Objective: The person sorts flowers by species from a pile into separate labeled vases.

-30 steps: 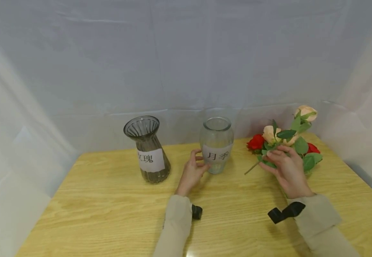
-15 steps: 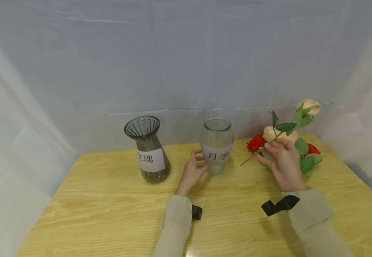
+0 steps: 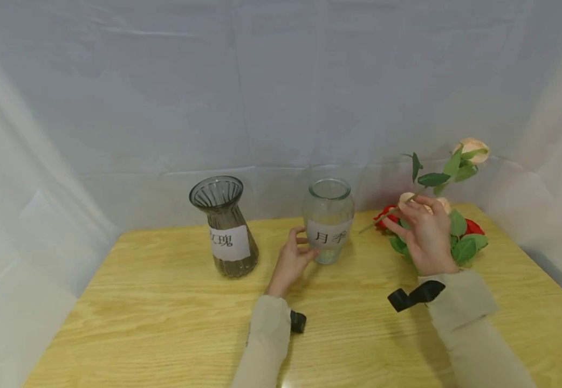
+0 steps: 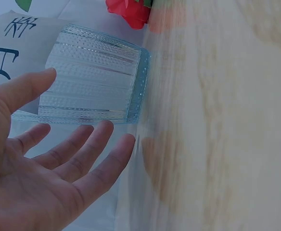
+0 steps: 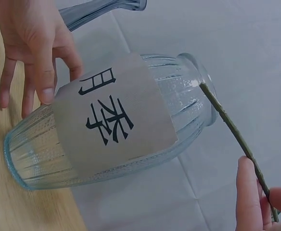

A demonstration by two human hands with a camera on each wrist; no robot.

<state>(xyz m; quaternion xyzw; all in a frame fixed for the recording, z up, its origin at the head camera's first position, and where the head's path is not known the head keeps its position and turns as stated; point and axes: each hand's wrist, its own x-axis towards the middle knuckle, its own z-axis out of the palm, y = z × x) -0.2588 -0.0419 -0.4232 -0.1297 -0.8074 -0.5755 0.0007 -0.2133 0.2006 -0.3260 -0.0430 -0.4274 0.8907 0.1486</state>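
My right hand (image 3: 427, 237) pinches the green stem (image 5: 234, 130) of an artificial cream rose (image 3: 474, 150) between thumb and fingers. Its bloom points up and right, while the bare stem end slants down and left. In the right wrist view, that end overlaps the mouth of a clear glass vase (image 3: 329, 211). A white label (image 5: 111, 118) with Chinese characters covers the vase's front. At the vase's lower left side is my left hand (image 3: 288, 264), thumb against the glass and fingers (image 4: 109, 175) loosely extended beside it. The vase stands upright on the table.
A smoky grey flared vase (image 3: 232, 266), also labelled, stands to the left. Red flowers (image 3: 474, 227) and cream ones with green leaves (image 3: 464, 249) lie at the right, partly behind my right hand. A pale cloth (image 3: 281, 97) hangs behind the wooden table (image 3: 174, 318).
My right hand has lifted the cream rose up out of the flower pile and slightly left, its stem end nearing the clear vase. My left hand has stayed at the vase.
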